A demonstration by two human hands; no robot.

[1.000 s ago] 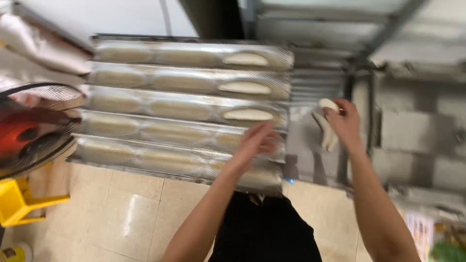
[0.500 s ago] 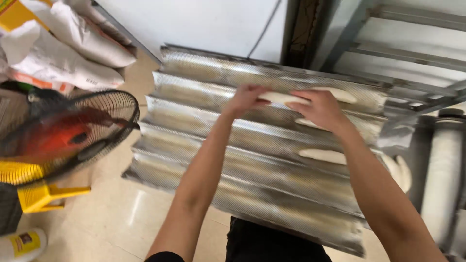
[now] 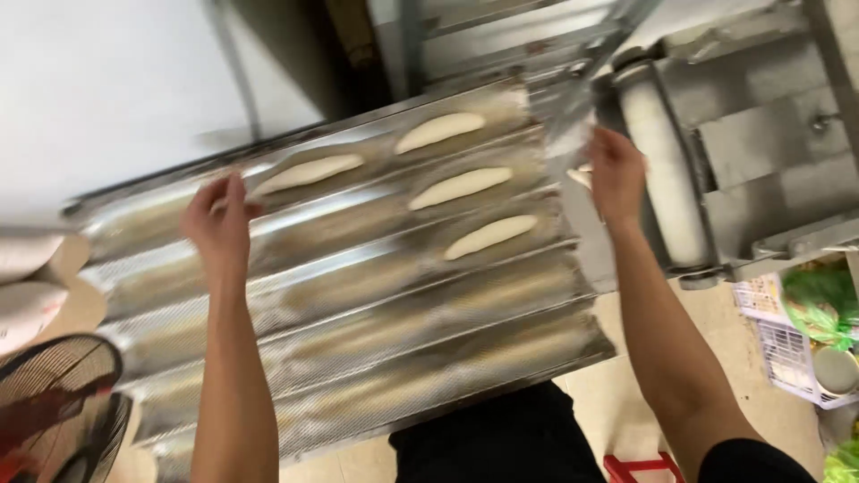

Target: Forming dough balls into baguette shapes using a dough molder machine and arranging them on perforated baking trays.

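Dough pieces are laid lengthwise in the channels of a corrugated metal baguette tray (image 3: 358, 358), whose grooves run from lower left to upper right across the view. Four pale loaves are seen in all: one in the top channel toward the left (image 3: 309, 172), one farther right in that channel (image 3: 440, 131), one in the second channel (image 3: 460, 188) and one in the third (image 3: 490, 236). The lower channels hold no dough.

The left hand (image 3: 217, 224) is held above the far left part of the tray, fingers loosely spread and gripping nothing, with the left-hand loaf just beside its fingertips, up and to the right. That loaf's long axis follows the groove, pointing away from the hand toward the upper right.

The right hand (image 3: 616, 172) is placed at the tray's right edge, next to a white roller (image 3: 660, 161) on the grey machine. Something pale is glimpsed by its fingers, but whether it is gripped cannot be told. The three right-side loaves lie to its left, the third-channel one nearest.

A fan grille (image 3: 54, 402) is seen at lower left and a white basket with green bags (image 3: 805, 340) at lower right.
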